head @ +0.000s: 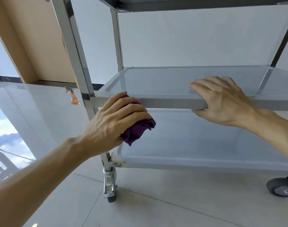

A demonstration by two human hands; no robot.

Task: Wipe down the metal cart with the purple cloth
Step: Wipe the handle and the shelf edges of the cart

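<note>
Purple cloth (138,129) sits bunched under your left hand (113,122), fingers curled tight over it, pressed to the front edge of the metal cart (172,102) at its middle shelf. Your right hand (222,100) clamps that same edge, thumb beneath. Shelf edge runs left to right. No legible writing.

metal cart (172,104): shiny tiered shelves, on castors | purple cloth (138,130): bunched (hand-gripped) against middle shelf's near-left edge
</note>
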